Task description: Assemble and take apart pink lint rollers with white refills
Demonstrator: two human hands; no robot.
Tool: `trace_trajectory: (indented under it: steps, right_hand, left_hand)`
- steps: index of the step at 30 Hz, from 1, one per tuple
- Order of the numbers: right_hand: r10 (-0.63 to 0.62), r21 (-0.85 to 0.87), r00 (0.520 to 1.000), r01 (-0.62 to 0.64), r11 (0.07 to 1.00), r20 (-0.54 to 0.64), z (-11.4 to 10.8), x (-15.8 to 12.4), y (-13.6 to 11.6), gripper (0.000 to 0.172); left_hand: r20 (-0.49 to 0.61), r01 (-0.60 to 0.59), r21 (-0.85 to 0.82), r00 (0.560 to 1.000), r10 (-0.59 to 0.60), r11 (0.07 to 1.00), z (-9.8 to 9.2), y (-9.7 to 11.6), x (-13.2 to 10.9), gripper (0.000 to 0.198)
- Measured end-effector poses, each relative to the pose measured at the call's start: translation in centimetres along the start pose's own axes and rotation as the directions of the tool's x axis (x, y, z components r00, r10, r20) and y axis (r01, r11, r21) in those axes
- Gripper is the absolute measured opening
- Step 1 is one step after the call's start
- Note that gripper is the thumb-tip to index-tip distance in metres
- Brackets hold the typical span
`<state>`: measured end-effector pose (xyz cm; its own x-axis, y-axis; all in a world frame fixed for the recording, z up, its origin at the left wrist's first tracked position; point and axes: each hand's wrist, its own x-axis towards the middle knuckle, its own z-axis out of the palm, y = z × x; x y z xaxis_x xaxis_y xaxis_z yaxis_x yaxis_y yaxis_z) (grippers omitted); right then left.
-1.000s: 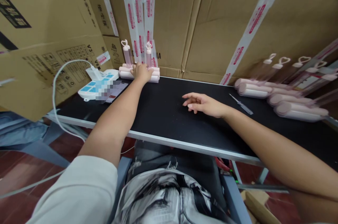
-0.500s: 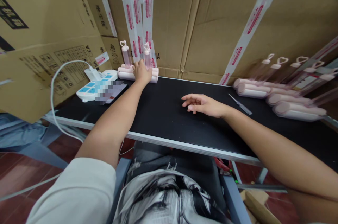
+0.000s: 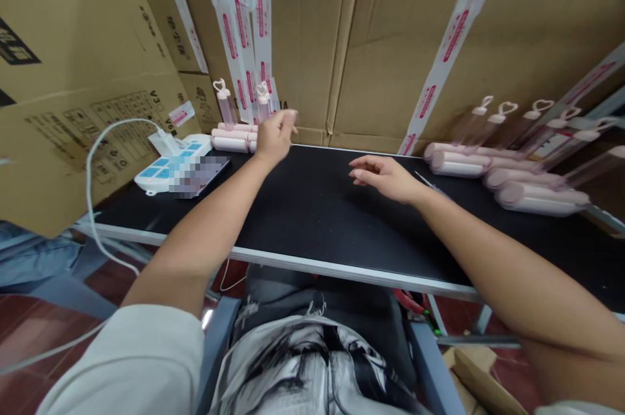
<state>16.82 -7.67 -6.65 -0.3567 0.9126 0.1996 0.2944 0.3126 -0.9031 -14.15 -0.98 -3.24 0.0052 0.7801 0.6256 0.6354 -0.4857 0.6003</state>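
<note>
My left hand point(image 3: 276, 139) is raised in front of the pale pink cylinders point(image 3: 230, 139) at the back left. Its fingers are loosely bent and nothing shows in them. Behind it stand two clear pinkish tubes point(image 3: 225, 109) with heart-shaped loops on their caps; the hand partly hides the cylinders. My right hand point(image 3: 388, 178) hovers over the middle of the black tabletop point(image 3: 312, 219), fingers stretched leftward with the thumb apart, holding nothing. Right of it lies a thin screwdriver-like tool point(image 3: 430, 182), partly hidden by my forearm.
More pink cylinders point(image 3: 541, 199) and tubes with loops point(image 3: 532, 122) stand at the right. A white power strip point(image 3: 173, 164) with a plugged-in cable point(image 3: 92, 161) and a phone point(image 3: 212, 172) are at the left. Cardboard point(image 3: 390, 43) walls the back and left.
My left hand has come off the pink cylinders, moving slightly right. My right hand has shifted a little right and away from me. The view has turned slightly.
</note>
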Motion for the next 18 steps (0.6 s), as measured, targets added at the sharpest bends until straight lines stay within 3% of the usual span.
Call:
trace_trajectory:
  steps: [3, 6, 8, 10, 14, 16, 18]
  right_hand:
    - [-0.003, -0.026, 0.995, 0.0, 1.0, -0.103, -0.6, 0.4, 0.5, 0.039]
    - [-0.004, -0.142, 0.966, -0.034, 0.989, -0.259, -1.1, 0.5, 0.7, 0.03]
    - [-0.078, -0.288, 0.944, -0.018, 0.958, -0.321, -1.4, 0.5, 0.7, 0.04]
    - [-0.144, -0.461, 0.938, -0.018, 0.887, -0.314, -1.7, 0.5, 0.7, 0.06]
    - [-0.024, -0.622, 0.929, -0.228, 0.749, -0.37, -2.9, 0.7, 0.8, 0.086]
    - [0.028, -0.62, 0.89, -0.34, 0.707, -0.456, -4.2, 0.7, 0.9, 0.09]
    - [-0.004, -0.606, 0.831, -0.402, 0.686, -0.556, -5.9, 0.5, 0.8, 0.088]
  left_hand:
    - [0.304, -0.05, -0.108, 0.949, 0.081, 0.993, 2.3, 2.7, -2.6, 0.057]
    - [0.492, -0.247, -0.205, 0.81, 0.318, 0.947, 4.0, 4.6, -4.5, 0.077]
    - [0.549, -0.393, -0.207, 0.711, 0.439, 0.896, 4.5, 5.2, -5.0, 0.094]
    - [0.6, -0.472, -0.137, 0.66, 0.452, 0.871, 4.6, 5.1, -5.1, 0.099]
    - [0.659, -0.402, 0.024, 0.695, 0.288, 0.915, 4.4, 3.5, -4.4, 0.082]
    - [0.684, -0.346, 0.083, 0.702, 0.199, 0.934, 4.3, 2.9, -4.1, 0.075]
    - [0.716, -0.316, 0.132, 0.686, 0.13, 0.94, 4.3, 2.6, -4.0, 0.073]
